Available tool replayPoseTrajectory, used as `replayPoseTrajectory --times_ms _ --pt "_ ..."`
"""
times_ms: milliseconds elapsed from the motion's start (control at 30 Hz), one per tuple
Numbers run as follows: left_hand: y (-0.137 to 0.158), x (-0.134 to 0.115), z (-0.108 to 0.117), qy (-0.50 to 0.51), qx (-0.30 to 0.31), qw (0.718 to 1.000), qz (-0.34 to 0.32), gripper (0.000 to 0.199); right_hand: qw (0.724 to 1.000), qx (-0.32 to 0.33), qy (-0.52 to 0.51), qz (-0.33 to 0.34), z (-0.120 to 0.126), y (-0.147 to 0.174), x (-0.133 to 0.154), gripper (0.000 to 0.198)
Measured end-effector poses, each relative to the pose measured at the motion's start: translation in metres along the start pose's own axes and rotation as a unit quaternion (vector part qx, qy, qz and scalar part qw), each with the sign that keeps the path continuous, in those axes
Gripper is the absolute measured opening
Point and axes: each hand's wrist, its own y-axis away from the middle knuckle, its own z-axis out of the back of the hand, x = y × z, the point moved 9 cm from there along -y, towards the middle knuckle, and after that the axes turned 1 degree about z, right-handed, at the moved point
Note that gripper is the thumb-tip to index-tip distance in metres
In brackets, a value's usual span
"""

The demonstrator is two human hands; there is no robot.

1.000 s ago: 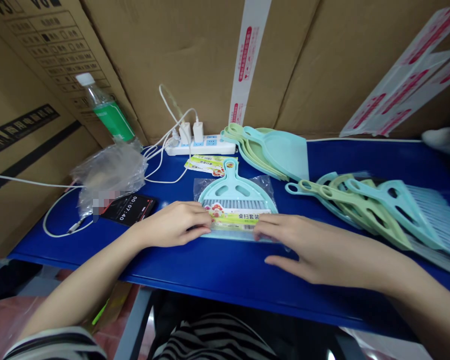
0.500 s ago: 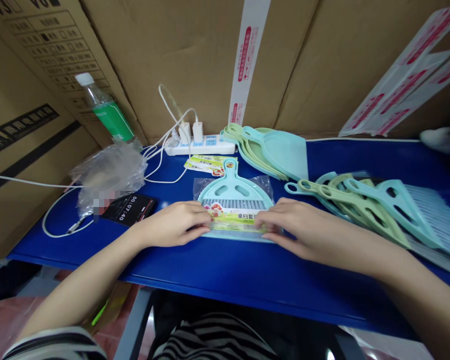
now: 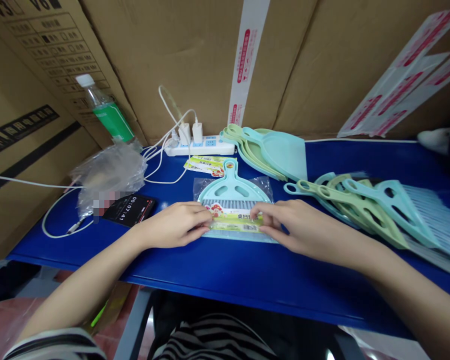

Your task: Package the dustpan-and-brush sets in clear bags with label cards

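Observation:
In front of me a light blue mini dustpan and brush set lies on the table in a clear plastic bag, handle pointing away. A yellow and white label card with a red mushroom cartoon crosses its lower part over the grey bristles. My left hand pinches the bag's left edge beside the card, thumb below the fingers. Curled at the card's right end, my right hand holds the bag between thumb and fingers; the fingertips partly cover the printing.
Behind the bag lie spare label cards and a white power strip. Stacked dustpans and several brushes are on the right. Crumpled plastic bags, a phone and a green-labelled bottle stand left. Cardboard walls the back.
My right hand's fingers have shifted slightly left across the card, covering a different part of its printing. My left hand and the bagged set stay in place.

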Motion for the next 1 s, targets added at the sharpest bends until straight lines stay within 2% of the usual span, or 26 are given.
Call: replayPoseTrajectory --times_ms 133,333,467,633,800,1000 --pt "0.000 0.002 -0.001 0.001 -0.012 1.000 0.004 0.019 1.000 -0.018 -0.006 0.007 -0.002 -0.002 0.000 0.021" --pt "0.000 0.003 0.002 -0.021 -0.050 0.999 0.002 0.019 0.999 -0.021 -0.011 0.024 -0.002 -0.002 0.003 0.021" --pt "0.002 0.006 0.004 -0.042 -0.063 0.997 0.024 0.017 0.999 -0.026 -0.016 0.042 -0.003 0.000 0.005 0.033" --pt "0.002 0.011 0.002 -0.045 -0.053 0.996 0.056 0.023 0.997 -0.050 0.008 0.057 -0.005 0.002 0.004 0.043" --pt "0.002 0.007 0.002 -0.058 -0.056 0.996 0.032 0.028 0.993 -0.088 0.039 0.067 -0.001 0.004 0.006 0.048" --pt "0.002 0.007 -0.005 -0.131 -0.017 0.991 0.027 0.039 0.993 -0.102 0.058 0.024 0.001 0.001 0.000 0.047"
